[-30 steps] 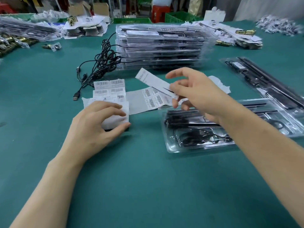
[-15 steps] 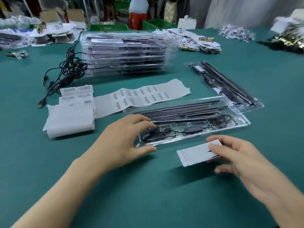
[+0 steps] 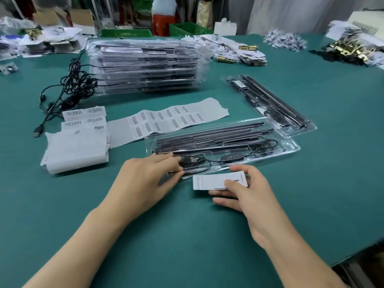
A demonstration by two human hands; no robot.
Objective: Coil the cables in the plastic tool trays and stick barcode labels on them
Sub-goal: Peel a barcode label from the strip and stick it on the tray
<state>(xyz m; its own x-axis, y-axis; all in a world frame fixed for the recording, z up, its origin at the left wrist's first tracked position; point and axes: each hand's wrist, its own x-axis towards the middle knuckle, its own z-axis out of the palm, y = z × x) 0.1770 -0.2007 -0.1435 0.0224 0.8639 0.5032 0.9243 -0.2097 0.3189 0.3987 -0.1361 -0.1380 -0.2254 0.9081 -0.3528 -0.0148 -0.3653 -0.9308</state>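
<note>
At centre frame, the left hand (image 3: 145, 181) gripped a corner of the tray (image 3: 292, 146); the right hand (image 3: 249, 196) pinched a label (image 3: 209, 180), not yet stuck.

Glossy clear plastic tray (image 3: 291, 149), matt paper label (image 3: 212, 180)

Near half of the table (image 3: 187, 242) is bare green, wide open, only the two forearms cross it. Left hand (image 3: 145, 179) grips the near tray (image 3: 291, 147) at its left end. Right hand (image 3: 245, 196) pinches a label (image 3: 214, 180) just beside the tray's front edge, with a small gap between the hands. Label strip (image 3: 166, 119) runs along the tray's far side and the paper stack (image 3: 76, 152) blocks the left. Behind them is a narrow green lane, then the tray stack (image 3: 145, 67) and cable tangle (image 3: 76, 84). Second tray (image 3: 309, 128) sits just beside the near tray's right corner — no way through. Right of both trays — open green to the table edge.
</note>
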